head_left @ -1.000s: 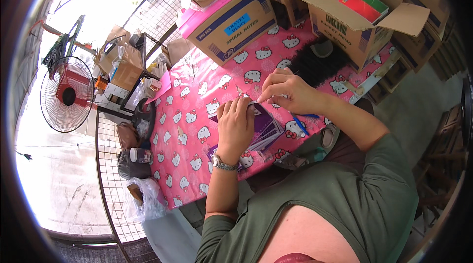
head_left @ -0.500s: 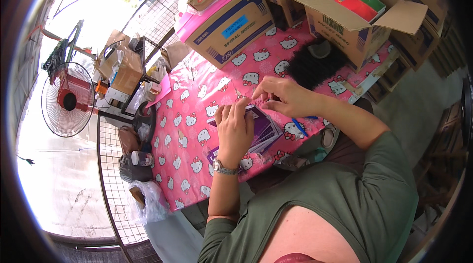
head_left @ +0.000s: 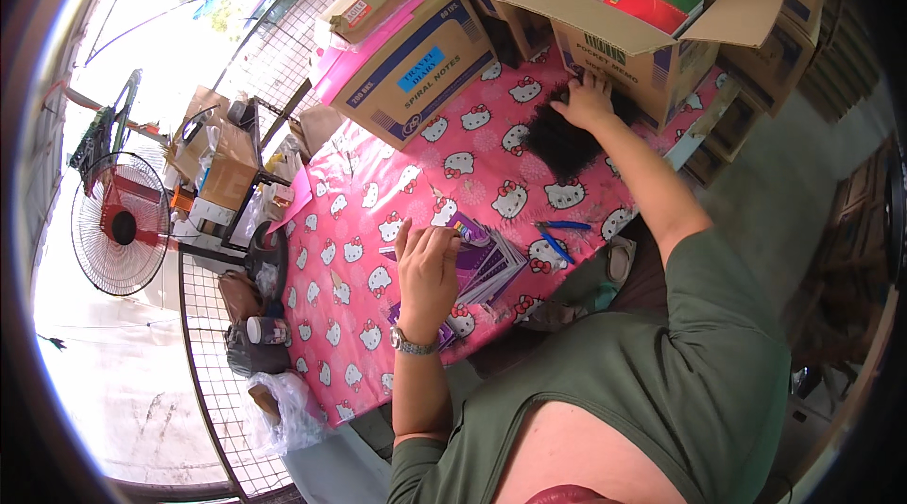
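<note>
A fanned stack of small purple notebooks (head_left: 491, 270) lies at the near side of the table, with its page edges showing. Over its left part is my left hand (head_left: 427, 270), fingers curled and pressed together; whatever is between the fingertips is too small to make out. My right hand (head_left: 588, 105) reaches far out, fingers spread on a heap of thin, black, bristly strands (head_left: 559, 143), possibly binding wires. Its fingers partly cover the heap's far side. Blue-handled pliers (head_left: 569, 224) rest to the right of the notebooks, handles apart.
A pink cartoon-print cloth covers the table (head_left: 364, 254). At the back stand a closed carton (head_left: 416, 69) and an open carton (head_left: 628, 55) holding colourful notebooks. A standing fan (head_left: 121, 225) and cluttered shelf (head_left: 231, 169) are at left. A plastic bag (head_left: 283, 414) hangs by the left corner.
My right hand has left the notebooks and moved away to the black heap. My left hand stays over the stack, slightly lower. The pliers now show more fully. The whole view has shifted somewhat.
</note>
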A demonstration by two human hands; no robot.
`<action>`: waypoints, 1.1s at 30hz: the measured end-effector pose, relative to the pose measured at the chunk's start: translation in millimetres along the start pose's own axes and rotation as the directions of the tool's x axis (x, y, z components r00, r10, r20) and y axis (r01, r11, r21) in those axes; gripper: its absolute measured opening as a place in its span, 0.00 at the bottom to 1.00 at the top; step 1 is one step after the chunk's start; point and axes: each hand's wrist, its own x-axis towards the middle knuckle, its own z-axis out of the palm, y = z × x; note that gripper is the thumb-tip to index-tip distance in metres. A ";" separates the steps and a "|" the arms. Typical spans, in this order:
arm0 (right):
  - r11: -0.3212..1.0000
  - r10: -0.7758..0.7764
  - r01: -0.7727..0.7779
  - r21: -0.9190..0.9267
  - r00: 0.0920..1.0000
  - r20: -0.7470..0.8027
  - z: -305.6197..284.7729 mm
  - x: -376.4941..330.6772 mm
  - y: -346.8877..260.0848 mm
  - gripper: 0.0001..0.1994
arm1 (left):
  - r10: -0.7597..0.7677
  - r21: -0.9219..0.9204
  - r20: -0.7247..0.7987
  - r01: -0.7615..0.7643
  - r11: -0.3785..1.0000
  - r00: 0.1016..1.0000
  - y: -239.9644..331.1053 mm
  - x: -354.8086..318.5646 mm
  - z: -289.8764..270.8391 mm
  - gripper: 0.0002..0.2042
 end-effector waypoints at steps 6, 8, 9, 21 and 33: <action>0.756 -0.497 0.139 0.640 0.758 0.422 -108.7 29.5 -56.3 0.29 | -0.239 0.157 -0.169 0.266 0.951 0.956 6.3 -16.1 6.3 0.14; 0.070 -0.821 -0.184 0.980 0.547 0.162 -147.3 17.3 -89.9 0.24 | -0.209 0.015 -0.183 0.216 0.976 0.961 -0.6 -13.9 8.0 0.14; -0.163 -0.915 -0.500 0.850 0.398 0.059 -168.1 10.0 -101.9 0.23 | -0.213 -0.016 -0.161 0.213 0.977 0.964 -1.0 -11.2 9.2 0.18; 0.182 -0.983 -0.284 0.941 -0.062 0.171 -205.0 7.5 -126.3 0.20 | -0.188 -0.042 -0.194 0.183 0.982 0.963 -4.5 -5.4 1.8 0.15; 0.011 -1.000 -0.569 0.822 -0.017 0.001 -189.4 10.5 -151.4 0.20 | -0.336 -0.249 -0.164 0.290 0.924 0.928 -26.2 -13.9 -3.6 0.11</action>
